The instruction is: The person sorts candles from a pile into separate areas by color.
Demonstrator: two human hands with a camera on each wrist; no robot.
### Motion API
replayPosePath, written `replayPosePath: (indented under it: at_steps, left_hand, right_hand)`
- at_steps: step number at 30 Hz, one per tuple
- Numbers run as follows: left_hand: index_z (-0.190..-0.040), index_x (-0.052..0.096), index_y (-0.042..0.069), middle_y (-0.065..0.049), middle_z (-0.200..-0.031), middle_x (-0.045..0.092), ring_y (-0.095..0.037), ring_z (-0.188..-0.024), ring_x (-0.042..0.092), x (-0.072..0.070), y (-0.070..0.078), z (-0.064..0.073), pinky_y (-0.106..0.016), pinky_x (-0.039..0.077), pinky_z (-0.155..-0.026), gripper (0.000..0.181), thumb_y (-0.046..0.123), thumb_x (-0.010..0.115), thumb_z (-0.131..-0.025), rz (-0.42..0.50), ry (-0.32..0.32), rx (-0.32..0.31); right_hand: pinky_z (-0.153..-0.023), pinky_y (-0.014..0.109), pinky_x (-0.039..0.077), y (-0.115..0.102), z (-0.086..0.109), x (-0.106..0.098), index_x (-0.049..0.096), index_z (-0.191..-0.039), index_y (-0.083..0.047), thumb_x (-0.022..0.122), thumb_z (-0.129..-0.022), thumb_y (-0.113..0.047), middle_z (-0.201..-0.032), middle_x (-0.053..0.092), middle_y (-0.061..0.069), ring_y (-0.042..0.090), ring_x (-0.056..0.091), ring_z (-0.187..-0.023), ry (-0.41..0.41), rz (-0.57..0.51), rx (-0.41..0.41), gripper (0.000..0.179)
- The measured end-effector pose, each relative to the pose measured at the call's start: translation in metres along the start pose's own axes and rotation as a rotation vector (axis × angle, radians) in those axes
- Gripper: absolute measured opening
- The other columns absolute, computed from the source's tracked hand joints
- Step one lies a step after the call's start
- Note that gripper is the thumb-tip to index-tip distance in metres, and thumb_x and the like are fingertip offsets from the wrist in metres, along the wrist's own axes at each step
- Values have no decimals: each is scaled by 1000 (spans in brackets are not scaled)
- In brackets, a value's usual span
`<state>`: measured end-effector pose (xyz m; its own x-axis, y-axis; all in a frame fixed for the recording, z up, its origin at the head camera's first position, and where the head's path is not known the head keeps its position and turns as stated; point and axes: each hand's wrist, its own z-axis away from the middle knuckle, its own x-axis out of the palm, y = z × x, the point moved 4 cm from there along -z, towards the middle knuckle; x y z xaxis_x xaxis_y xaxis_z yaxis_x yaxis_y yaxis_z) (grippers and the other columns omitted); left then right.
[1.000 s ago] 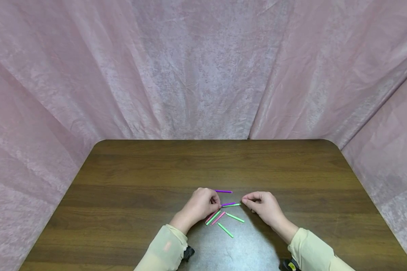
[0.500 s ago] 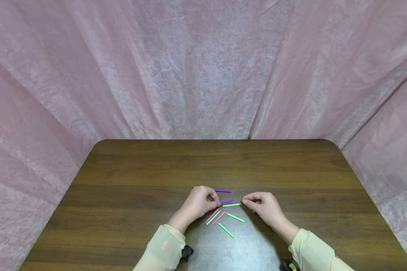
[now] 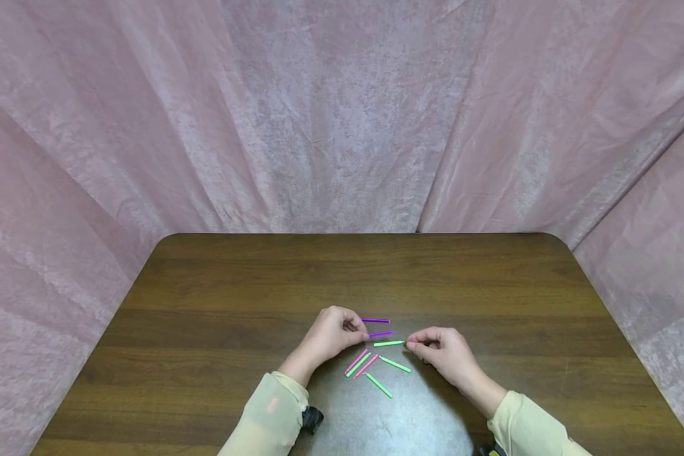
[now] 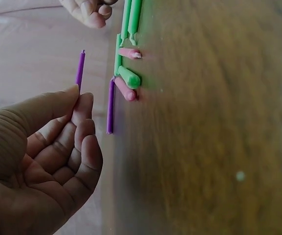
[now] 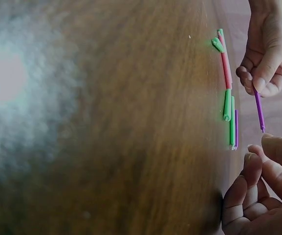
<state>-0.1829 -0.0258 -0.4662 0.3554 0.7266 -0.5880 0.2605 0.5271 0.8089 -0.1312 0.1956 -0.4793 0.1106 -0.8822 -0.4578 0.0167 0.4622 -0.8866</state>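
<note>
Between thumb and forefinger my left hand (image 3: 332, 332) pinches a thin purple candle (image 3: 382, 333) near one end. The left wrist view shows this purple candle (image 4: 80, 71) raised off the table, its wick end pointing away from the palm. My right hand (image 3: 444, 354) is to the right, fingers loosely bent, with nothing between thumb and forefinger. Its fingertips are close to the wick of a green candle (image 3: 389, 343) on the table. In the right wrist view the held candle (image 5: 259, 110) points toward the right thumb. Another purple candle (image 3: 377, 320) lies behind, partly hidden by the left hand.
Nearer the front of the wooden table (image 3: 234, 278) lie two pink candles, one at the left (image 3: 356, 361) and one beside it (image 3: 367, 366), with a green candle (image 3: 358, 366) between. Two more green candles lie right, a rear one (image 3: 395, 364) and a front one (image 3: 379, 386). Pink curtains (image 3: 330, 114) hang behind.
My left hand has moved back and slightly left, lifting the purple candle away from beside the green one. The right hand has stayed almost in place.
</note>
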Motion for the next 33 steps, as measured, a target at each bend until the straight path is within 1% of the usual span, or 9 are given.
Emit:
replayPosePath:
  at_steps: [7,12,19,23,27,33]
  left_hand:
    - [-76,74,12,8,-70,67,0,-63,56,-2,-4,-4,-20,47,-62,6,11,78,-79,2,13,-8]
    - [-77,74,10,6,-72,68,0,-63,56,-6,-5,-6,-20,47,-62,4,10,78,-80,-6,33,-5]
    - [-77,75,11,6,-71,69,-1,-64,58,-8,-7,-10,-21,48,-62,5,11,78,-80,-46,72,-23]
    - [-76,75,13,8,-71,68,-1,-64,57,-11,-8,-12,-21,48,-62,6,13,78,-81,-67,94,-39]
    - [-75,74,13,7,-70,68,-2,-64,57,-13,-10,-14,-22,48,-62,7,12,78,-81,-71,102,-41]
    - [-74,74,13,7,-70,68,-3,-64,57,-15,-13,-17,-23,48,-62,8,12,78,-81,-74,114,-45]
  right_hand:
    - [-52,20,43,-1,5,0,75,-91,-2,75,-84,-12,-82,70,3,1,50,-57,-32,4,-49,12]
    - [-52,20,44,-2,9,1,75,-91,-3,75,-84,-13,-87,71,5,0,51,-58,-50,-5,-66,12]
    - [-54,20,46,-2,14,2,75,-89,-4,77,-82,-13,-83,69,2,0,53,-60,-59,22,-91,12]
    - [-57,20,47,-2,16,3,75,-89,-7,78,-81,-12,-82,68,-1,1,54,-63,-53,51,-85,10]
    - [-58,20,47,-2,18,5,75,-88,-8,78,-80,-10,-80,67,-3,1,55,-63,-45,82,-73,9]
    - [-61,20,48,-4,20,6,76,-87,-9,78,-79,-9,-79,65,-6,1,57,-66,-38,113,-81,9]
